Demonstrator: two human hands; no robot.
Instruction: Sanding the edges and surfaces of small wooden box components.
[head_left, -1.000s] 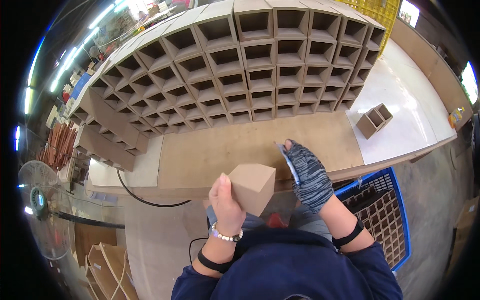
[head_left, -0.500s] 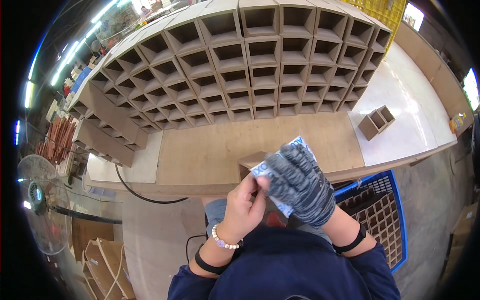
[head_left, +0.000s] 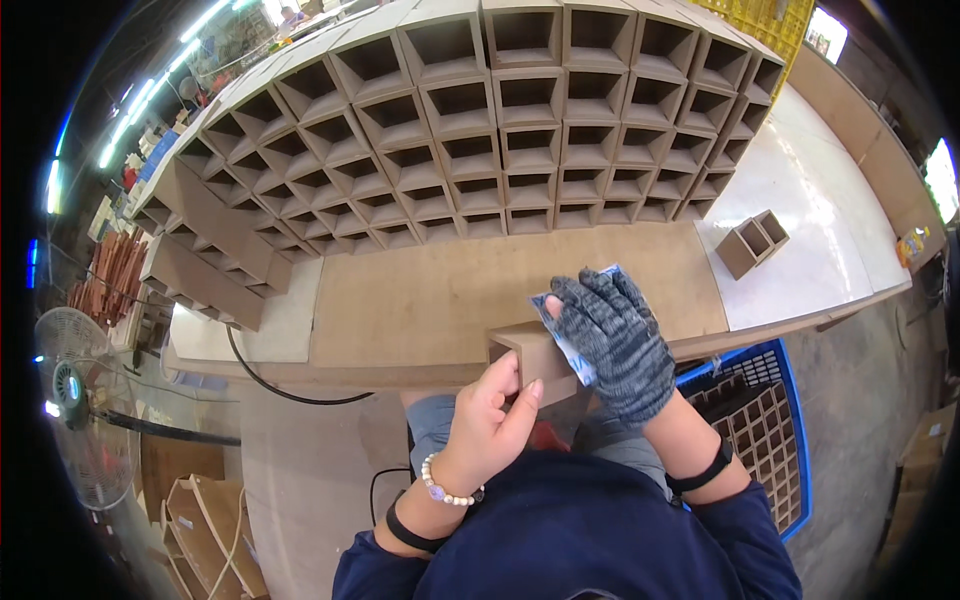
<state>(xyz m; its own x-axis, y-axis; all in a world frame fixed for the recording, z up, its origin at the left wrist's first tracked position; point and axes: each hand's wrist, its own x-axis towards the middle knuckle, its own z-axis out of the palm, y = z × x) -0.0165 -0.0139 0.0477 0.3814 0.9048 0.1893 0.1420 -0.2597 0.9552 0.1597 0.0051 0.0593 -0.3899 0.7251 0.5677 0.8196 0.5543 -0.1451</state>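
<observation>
A small open-ended brown box (head_left: 545, 358), like bare fibreboard, sits at the front edge of the workbench. My bare left hand (head_left: 492, 418) pinches its near left wall, fingers at the opening and thumb on the outside. My right hand (head_left: 618, 350), in a grey knitted glove, lies over a white sheet of sandpaper (head_left: 584, 372) with blue print on its back. The glove's thumb tip is bare and grips the sheet's left edge. This sheet is close against the box's right side; whether it touches is hidden by the glove.
A wall of stacked open boxes (head_left: 470, 155) spans the back of the workbench (head_left: 420, 300). Two joined boxes (head_left: 752, 244) stand on the white surface at right. Below is a blue crate (head_left: 797, 440) holding gridded brown pieces. A fan (head_left: 72, 390) stands at left, near a black cable (head_left: 290, 393).
My left hand has let go of the sandpaper and taken hold of the box's wall. My right hand has shifted slightly right with the sheet, uncovering more of the box.
</observation>
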